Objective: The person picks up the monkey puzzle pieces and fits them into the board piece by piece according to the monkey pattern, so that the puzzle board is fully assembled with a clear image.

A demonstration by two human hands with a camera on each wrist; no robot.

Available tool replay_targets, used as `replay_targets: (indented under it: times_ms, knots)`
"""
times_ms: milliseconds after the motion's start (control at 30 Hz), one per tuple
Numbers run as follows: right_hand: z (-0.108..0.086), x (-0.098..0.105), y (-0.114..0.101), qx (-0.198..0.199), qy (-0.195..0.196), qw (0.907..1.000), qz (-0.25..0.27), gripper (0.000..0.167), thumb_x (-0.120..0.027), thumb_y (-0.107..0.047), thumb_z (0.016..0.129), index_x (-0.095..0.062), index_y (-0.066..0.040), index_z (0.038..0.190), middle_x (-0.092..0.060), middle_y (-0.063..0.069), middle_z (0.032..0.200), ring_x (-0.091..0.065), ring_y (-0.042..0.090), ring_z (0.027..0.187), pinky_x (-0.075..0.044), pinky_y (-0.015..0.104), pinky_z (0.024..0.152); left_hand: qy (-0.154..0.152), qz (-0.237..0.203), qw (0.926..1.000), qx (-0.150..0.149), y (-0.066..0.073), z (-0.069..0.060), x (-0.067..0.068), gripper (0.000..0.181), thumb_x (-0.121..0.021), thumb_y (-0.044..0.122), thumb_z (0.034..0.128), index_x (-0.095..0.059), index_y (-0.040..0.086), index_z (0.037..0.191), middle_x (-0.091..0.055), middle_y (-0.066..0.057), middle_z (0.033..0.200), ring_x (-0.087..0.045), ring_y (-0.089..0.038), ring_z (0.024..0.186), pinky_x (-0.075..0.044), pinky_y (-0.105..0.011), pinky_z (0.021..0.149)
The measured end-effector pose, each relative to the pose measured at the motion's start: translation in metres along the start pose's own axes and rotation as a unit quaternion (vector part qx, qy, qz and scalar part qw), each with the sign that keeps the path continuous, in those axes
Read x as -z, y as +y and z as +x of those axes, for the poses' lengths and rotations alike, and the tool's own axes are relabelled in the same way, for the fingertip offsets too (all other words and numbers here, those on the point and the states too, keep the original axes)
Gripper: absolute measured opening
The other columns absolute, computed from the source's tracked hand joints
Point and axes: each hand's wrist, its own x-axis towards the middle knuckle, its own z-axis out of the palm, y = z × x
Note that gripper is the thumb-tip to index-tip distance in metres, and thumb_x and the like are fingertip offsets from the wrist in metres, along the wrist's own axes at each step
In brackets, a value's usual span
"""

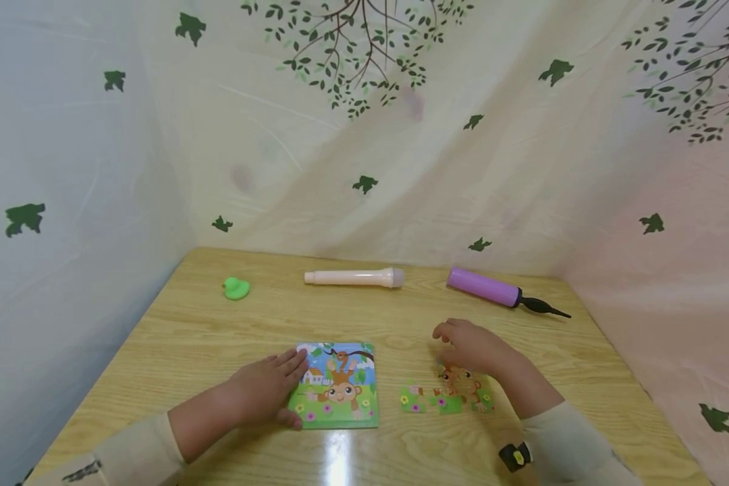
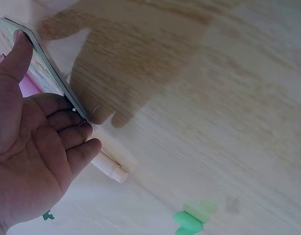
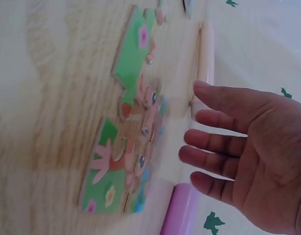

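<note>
A square monkey puzzle board [image 1: 340, 391] lies on the table in front. My left hand [image 1: 266, 388] rests at its left side, fingertips over the upper left edge and thumb by the lower left corner. The left wrist view shows the board's thin rim [image 2: 55, 71] against those fingers [image 2: 74, 134]. To the right lie loose puzzle pieces [image 1: 446, 403] with a monkey's face, grass and flowers, some joined or close together. Above their far side hovers my right hand [image 1: 470, 345], holding nothing. In the right wrist view its fingers [image 3: 214, 154] are spread and slightly bent, apart from the pieces.
Along the back of the table are a green toy duck [image 1: 237, 289], a pale toy microphone [image 1: 355, 277] and a purple hand pump [image 1: 486, 287] with a black nozzle. A leaf-printed cloth [image 1: 316, 169] hangs behind. A small black item [image 1: 514, 457] is by the right sleeve.
</note>
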Motion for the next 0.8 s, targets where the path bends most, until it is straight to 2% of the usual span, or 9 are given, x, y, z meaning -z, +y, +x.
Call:
replay_targets:
  times_ms: [100,200,333,500,667,800]
  knots:
    - [-0.004,-0.003,0.002,-0.025,-0.035,0.9989,0.019,0.045,-0.075,-0.031,0.087,-0.060,-0.010,0.125,-0.060,0.005,0.111,-0.057,0.019,0.093,-0.053,0.042,0.081,-0.001,0.000,1.0000,0.003,0.000,0.000,0.000,0.101,-0.060,0.070,0.0797,-0.035,0.004,0.151,-0.028,-0.013,0.160,-0.025,-0.029,0.149,-0.029,-0.046,0.119]
    - [-0.007,-0.008,0.003,-0.030,-0.049,0.9982,0.020,0.046,-0.080,-0.033,0.082,-0.061,-0.013,0.119,-0.057,0.002,0.104,-0.053,0.016,0.088,-0.050,0.040,0.077,-0.003,0.001,1.0000,0.004,0.000,0.001,0.000,0.101,-0.060,0.071,0.0796,-0.035,0.005,0.152,-0.028,-0.013,0.161,-0.025,-0.029,0.149,-0.029,-0.046,0.120]
    - [-0.006,-0.013,0.003,-0.029,-0.038,0.9986,0.021,0.041,-0.081,-0.033,0.080,-0.062,-0.014,0.111,-0.055,-0.001,0.101,-0.051,0.015,0.088,-0.049,0.037,0.074,-0.004,-0.001,1.0000,0.002,-0.001,0.001,-0.001,0.100,-0.060,0.071,0.0801,-0.035,0.005,0.152,-0.028,-0.013,0.161,-0.024,-0.029,0.149,-0.029,-0.046,0.120]
    - [-0.004,-0.017,0.002,-0.024,-0.027,0.9992,0.019,0.034,-0.078,-0.029,0.083,-0.063,-0.015,0.109,-0.055,-0.001,0.096,-0.049,0.015,0.084,-0.047,0.035,0.070,-0.005,-0.004,1.0000,0.001,-0.002,0.001,-0.002,0.099,-0.060,0.069,0.0814,-0.034,0.005,0.152,-0.026,-0.013,0.161,-0.023,-0.030,0.149,-0.028,-0.046,0.120]
    - [-0.004,-0.017,-0.001,-0.006,-0.019,0.9998,-0.002,0.019,-0.073,-0.024,0.087,-0.062,-0.018,0.101,-0.053,0.000,0.089,-0.046,0.015,0.076,-0.043,0.033,0.065,-0.005,-0.007,1.0000,0.002,-0.001,0.001,-0.001,0.099,-0.060,0.069,0.0811,-0.034,0.005,0.152,-0.026,-0.013,0.161,-0.024,-0.030,0.149,-0.028,-0.046,0.120]
    - [-0.004,-0.016,-0.003,0.008,-0.011,0.9996,-0.025,0.016,-0.071,-0.023,0.087,-0.061,-0.019,0.098,-0.050,0.000,0.084,-0.045,0.015,0.072,-0.039,0.032,0.062,-0.003,-0.008,1.0000,0.003,0.000,0.001,0.000,0.101,-0.061,0.070,0.0799,-0.035,0.004,0.152,-0.027,-0.013,0.161,-0.024,-0.030,0.149,-0.029,-0.045,0.120]
